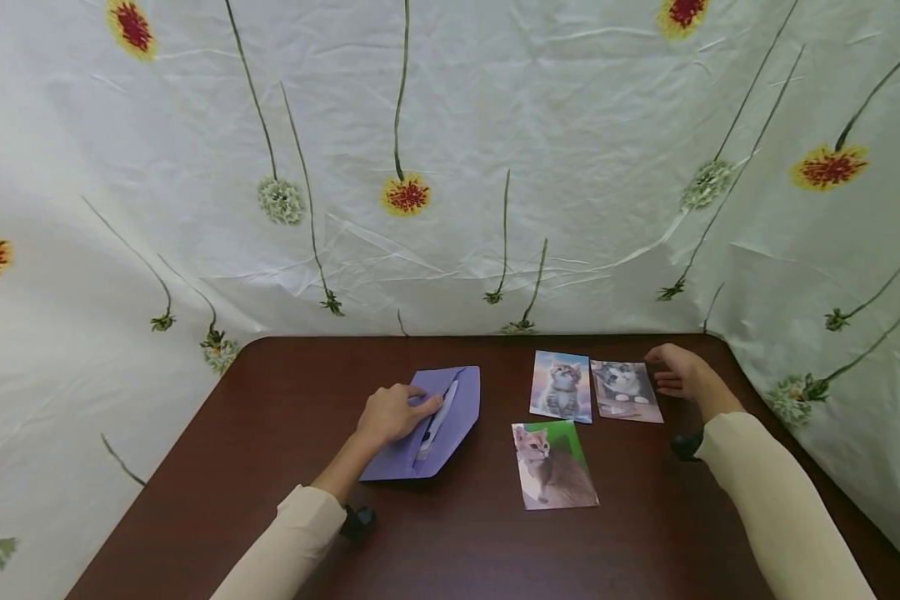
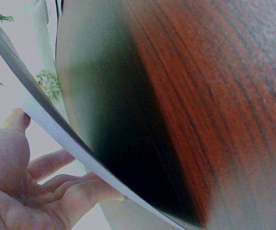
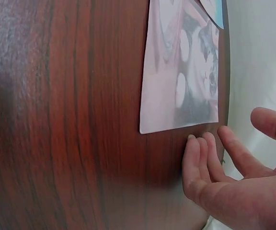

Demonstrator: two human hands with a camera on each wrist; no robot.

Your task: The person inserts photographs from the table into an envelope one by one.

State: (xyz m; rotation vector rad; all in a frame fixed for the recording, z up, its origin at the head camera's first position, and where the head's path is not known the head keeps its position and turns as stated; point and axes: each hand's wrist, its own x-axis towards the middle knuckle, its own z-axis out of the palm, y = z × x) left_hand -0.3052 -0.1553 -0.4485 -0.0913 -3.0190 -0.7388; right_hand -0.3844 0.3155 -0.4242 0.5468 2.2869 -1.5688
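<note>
A purple envelope [image 1: 450, 442] lies slanted on the left of the table, its opening spread around a pale card or photo [image 1: 437, 421]. My left hand [image 1: 393, 414] grips the envelope, with the thumb at the opening; in the left wrist view one edge stands raised over a dark shadow. Beside a photo of a grey-and-white kitten [image 1: 626, 390], my right hand [image 1: 682, 375] hovers with loosely bent fingers, holding nothing. Left of that photo lies another of a striped kitten on a blue-pink background [image 1: 561, 387]. Nearer me is a brown cat photo [image 1: 553, 465] with green behind.
The dark wooden table [image 1: 285, 433] has rounded far corners. White cloth [image 1: 457, 250] printed with flowers hangs behind it and along both sides. Dark bands [image 1: 358, 521] circle the wrists.
</note>
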